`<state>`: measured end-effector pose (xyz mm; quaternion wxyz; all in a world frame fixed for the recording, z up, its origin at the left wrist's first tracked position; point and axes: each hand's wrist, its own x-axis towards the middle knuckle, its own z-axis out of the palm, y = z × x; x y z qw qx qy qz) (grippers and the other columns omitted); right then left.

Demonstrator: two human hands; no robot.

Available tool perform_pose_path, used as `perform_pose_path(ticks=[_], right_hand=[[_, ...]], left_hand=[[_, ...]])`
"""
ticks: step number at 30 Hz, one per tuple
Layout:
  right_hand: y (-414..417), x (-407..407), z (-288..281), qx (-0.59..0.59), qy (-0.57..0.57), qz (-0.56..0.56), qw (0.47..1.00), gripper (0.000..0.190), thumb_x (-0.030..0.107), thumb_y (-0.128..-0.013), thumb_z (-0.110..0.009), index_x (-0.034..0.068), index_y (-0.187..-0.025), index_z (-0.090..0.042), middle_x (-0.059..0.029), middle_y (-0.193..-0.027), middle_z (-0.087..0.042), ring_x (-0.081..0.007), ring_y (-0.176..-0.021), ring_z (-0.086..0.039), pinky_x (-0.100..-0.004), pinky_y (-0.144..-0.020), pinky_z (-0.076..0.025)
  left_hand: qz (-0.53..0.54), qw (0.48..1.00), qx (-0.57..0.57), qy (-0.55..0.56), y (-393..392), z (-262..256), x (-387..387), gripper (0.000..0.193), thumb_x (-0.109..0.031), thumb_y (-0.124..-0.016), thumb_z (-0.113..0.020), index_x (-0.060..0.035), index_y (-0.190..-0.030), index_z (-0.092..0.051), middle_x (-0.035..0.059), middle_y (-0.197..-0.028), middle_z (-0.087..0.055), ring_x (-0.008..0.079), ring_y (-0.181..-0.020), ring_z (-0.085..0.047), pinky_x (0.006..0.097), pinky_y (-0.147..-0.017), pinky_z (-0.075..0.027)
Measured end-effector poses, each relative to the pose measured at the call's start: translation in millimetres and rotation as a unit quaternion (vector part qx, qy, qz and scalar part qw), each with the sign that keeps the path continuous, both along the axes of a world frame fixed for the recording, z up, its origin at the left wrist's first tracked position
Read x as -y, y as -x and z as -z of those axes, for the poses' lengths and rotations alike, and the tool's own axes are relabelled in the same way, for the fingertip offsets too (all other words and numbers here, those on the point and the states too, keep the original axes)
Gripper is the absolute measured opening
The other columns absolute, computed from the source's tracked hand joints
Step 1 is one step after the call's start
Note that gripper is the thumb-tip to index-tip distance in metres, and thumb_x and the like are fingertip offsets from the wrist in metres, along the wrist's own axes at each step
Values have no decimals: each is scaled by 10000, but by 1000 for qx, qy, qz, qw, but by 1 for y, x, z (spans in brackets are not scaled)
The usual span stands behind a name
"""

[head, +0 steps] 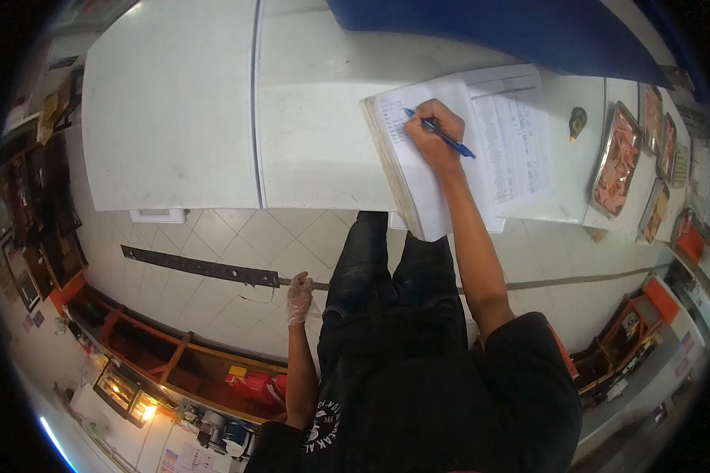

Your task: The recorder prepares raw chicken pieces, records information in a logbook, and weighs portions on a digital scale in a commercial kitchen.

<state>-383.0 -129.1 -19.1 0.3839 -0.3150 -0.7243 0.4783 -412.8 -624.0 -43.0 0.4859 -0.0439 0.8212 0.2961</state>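
Observation:
My right hand (436,131) is bare and grips a blue ballpoint pen (449,142), its tip resting on the page of a thick open book (423,171). Several short lines of blue handwriting run down the page's upper left. The book hangs slightly over the front edge of a white surface (313,148). Beneath its right side lies a printed sheet (512,136) with columns of text. My left hand (300,298), in a clear plastic glove, hangs low beside my left thigh above the tiled floor. Its fingers are loosely curled, and I see nothing in them.
A small black and yellow object (577,123) lies right of the sheet. Farther right, a metal tray (615,162) holds raw meat pieces, with several smaller trays beyond. A blue panel or cover (479,29) borders the far side. Behind me are wooden shelves (177,360) and a lit glass-fronted cabinet (124,393).

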Motion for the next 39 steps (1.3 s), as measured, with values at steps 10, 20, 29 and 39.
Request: perform_pose_path(ticks=[10, 20, 29, 39], right_hand=[[-8, -4, -1, -68, 219, -2, 973, 159, -47, -770, -578, 32, -711, -454, -33, -748, -548, -83, -713, -488, -227, -663, -403], [-27, 33, 2, -107, 293, -37, 949, 144, 2, -794, -593, 50, -712, -484, 4, -725, -519, -61, -677, -453, -220, -609, -371], [-66, 65, -27, -52, 315, -70, 945, 143, 13, -809, -580, 52, -706, -489, 1, -712, -522, -69, -660, -453, -225, -624, -368], [-125, 19, -53, -12, 354, 45, 934, 191, 164, -832, -482, 99, -659, -435, 6, -620, -440, -78, -555, -388, -239, -496, -310]], left_hand=[[-13, 999, -45, -22, 8, 13, -2, 481, -331, -921, -564, 17, -1249, -516, 136, -1051, -624, 188, -851, -625, 314, -745, -497], [-58, 998, -31, -11, 6, 21, -1, 501, -313, -910, -556, 23, -1277, -502, 179, -1169, -596, 237, -902, -647, 328, -750, -509], [-77, 997, -6, 3, 6, 41, 10, 508, -293, -899, -563, 48, -1270, -499, 188, -1170, -593, 251, -917, -644, 330, -767, -524], [-92, 995, -35, -27, 26, 57, -4, 537, -313, -893, -539, 55, -1280, -485, 223, -1171, -592, 267, -917, -650, 351, -781, -519]])
